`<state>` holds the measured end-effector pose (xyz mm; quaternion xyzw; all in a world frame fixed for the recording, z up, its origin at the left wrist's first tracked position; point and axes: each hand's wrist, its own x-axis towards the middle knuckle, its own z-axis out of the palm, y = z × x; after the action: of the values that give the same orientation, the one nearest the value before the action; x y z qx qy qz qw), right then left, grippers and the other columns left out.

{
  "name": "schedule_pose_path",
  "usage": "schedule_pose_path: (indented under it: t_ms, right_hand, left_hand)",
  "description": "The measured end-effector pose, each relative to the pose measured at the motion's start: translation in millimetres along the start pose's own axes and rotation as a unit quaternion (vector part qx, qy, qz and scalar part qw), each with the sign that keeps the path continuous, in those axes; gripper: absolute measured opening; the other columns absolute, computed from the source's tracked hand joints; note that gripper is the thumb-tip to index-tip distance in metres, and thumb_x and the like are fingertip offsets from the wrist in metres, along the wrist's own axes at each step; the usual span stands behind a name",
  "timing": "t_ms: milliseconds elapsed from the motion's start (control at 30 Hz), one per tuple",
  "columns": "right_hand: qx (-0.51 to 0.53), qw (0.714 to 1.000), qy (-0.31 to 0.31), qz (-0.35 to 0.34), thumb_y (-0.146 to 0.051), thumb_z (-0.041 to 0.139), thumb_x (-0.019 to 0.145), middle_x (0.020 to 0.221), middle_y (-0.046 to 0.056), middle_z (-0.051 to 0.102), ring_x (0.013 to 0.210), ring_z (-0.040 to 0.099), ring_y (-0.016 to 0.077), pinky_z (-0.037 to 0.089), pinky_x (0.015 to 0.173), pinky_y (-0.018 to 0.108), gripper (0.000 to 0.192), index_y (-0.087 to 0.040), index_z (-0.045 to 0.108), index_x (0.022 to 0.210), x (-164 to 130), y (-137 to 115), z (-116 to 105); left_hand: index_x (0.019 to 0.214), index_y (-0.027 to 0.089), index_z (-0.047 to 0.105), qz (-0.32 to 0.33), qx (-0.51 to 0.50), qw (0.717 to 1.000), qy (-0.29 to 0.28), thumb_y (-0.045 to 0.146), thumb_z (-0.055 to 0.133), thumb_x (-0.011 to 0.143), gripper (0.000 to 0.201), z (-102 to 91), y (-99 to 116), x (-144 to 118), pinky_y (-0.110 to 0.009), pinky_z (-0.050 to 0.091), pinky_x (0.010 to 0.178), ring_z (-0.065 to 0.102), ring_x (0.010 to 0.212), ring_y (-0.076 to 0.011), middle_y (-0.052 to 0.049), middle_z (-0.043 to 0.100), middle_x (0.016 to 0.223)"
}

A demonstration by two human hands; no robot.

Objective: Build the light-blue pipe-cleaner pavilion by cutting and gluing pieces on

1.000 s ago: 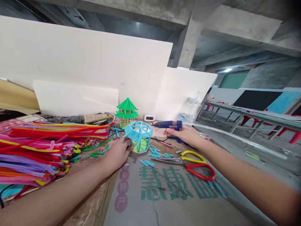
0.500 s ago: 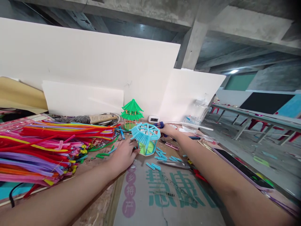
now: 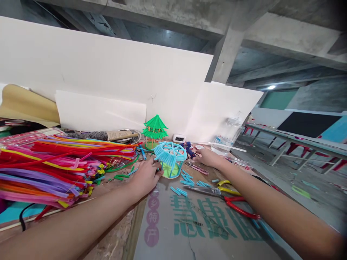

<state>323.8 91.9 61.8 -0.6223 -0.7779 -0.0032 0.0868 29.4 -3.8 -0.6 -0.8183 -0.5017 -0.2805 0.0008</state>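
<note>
A small light-blue model pavilion (image 3: 170,151) made of pipe cleaners stands on a green base, its roof partly covered and partly bare frame. My left hand (image 3: 148,175) grips the pavilion's left edge between thumb and fingers. Farther right, my right hand (image 3: 208,158) reaches to a dark blue tool (image 3: 190,151) that looks like a glue gun; its fingertips are beside the tool and partly hidden. Cut light-blue pipe cleaner pieces (image 3: 179,191) lie in front of the pavilion. Scissors (image 3: 208,190) with a red and a yellow handle rest under my right forearm.
Bundles of colourful pipe cleaners (image 3: 54,169) fill the left. Behind the pavilion stand a green tiered pagoda model (image 3: 155,130) and a small white clock (image 3: 179,138). A pink-handled cutter (image 3: 199,168) lies near my right hand. A clear plastic container (image 3: 230,131) stands at the back right, before white boards.
My right hand has drawn back to the right, a little away from the dark blue tool. More of the scissors' handles shows. The left hand stays at the pavilion.
</note>
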Motion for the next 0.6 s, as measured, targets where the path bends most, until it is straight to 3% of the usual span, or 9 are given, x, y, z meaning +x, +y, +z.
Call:
schedule_pose_path:
  t_ms: [100,233,400,600]
  right_hand:
    - [-0.037,0.999,0.006,-0.017,-0.03,0.06,0.084,0.099,0.018,0.074,0.087,0.067,0.0289,0.044,0.072,0.032,0.028,-0.013,0.074,0.1,-31.3,-6.6,-12.8]
    - [-0.029,0.998,0.008,-0.055,-0.028,0.055,0.087,0.096,0.01,0.074,0.085,0.066,0.023,0.042,0.071,0.029,0.024,-0.019,0.075,0.096,-66.4,-25.1,-23.2]
    - [0.066,0.987,-0.025,-0.141,-0.026,0.056,0.086,0.083,0.004,0.073,0.072,0.062,0.0168,0.04,0.063,0.026,0.019,-0.019,0.074,0.084,-87.3,-41.6,-16.3]
    - [0.12,0.978,-0.068,-0.156,-0.037,0.064,0.086,0.083,0.002,0.073,0.071,0.062,0.0159,0.038,0.061,0.025,0.021,-0.021,0.073,0.096,-98.5,-47.8,-3.8]
  left_hand:
    - [0.1,0.022,0.07,-0.004,0.005,1.0,-0.007,0.03,0.051,0.094,0.021,1.1,-0.9,0.6,-0.041,0.047,0.09,0.061,0.105,-0.028,-0.01,0.064,0.113]
    - [0.1,0.019,0.069,-0.013,0.023,1.0,-0.016,0.034,0.046,0.097,0.027,3.0,-3.0,1.1,-0.043,0.045,0.092,0.061,0.104,-0.0293,-0.011,0.064,0.111]
    - [0.099,0.018,0.067,-0.013,0.037,0.999,-0.013,0.033,0.044,0.097,0.028,4.2,-4.9,1.1,-0.042,0.045,0.092,0.061,0.104,-0.0291,-0.012,0.064,0.109]
    - [0.099,0.017,0.066,0.007,0.029,0.999,-0.013,0.032,0.043,0.098,0.028,4.3,-6.4,1.7,-0.041,0.045,0.091,0.061,0.102,-0.0287,-0.013,0.065,0.109]
